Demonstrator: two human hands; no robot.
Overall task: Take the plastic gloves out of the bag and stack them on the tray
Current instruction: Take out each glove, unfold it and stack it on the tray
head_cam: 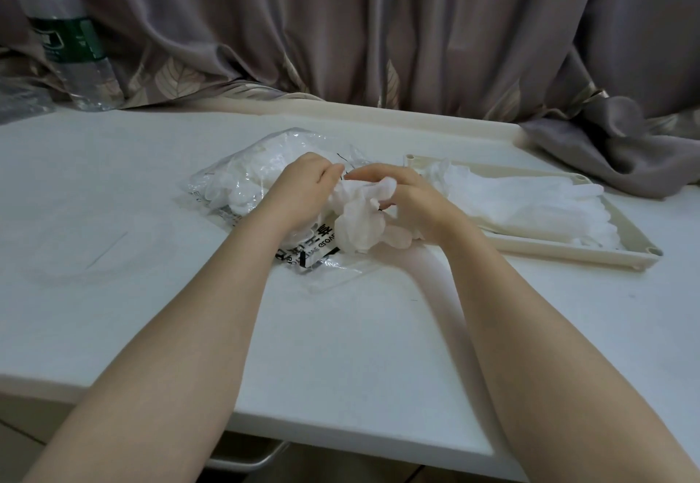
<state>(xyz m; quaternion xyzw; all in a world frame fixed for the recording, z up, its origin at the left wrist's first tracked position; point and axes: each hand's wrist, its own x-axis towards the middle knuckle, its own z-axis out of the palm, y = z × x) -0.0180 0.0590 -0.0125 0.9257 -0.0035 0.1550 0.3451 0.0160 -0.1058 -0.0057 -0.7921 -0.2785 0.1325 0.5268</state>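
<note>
Grip: both hands pinch one crumpled glove (pixel 358 223) at the bag's mouth; left hand (pixel 303 189) curled over the bag, right hand (pixel 407 198) with fingers bent around the glove
Around: water bottle (pixel 72 39) far left against the curtain (pixel 378 28); a fold of curtain lies on the table (pixel 113 187) just beyond the tray
Bag (pixel 250 175): clear, crinkled, black print, more gloves inside
Tray (pixel 568 253): cream, right of the bag, holds flat gloves (pixel 530 202)
Glove: white, translucent, bunched

Home room, leaf-patterned curtain (pixel 341 39), white table (pixel 113 187), water bottle (pixel 72 39)
</note>
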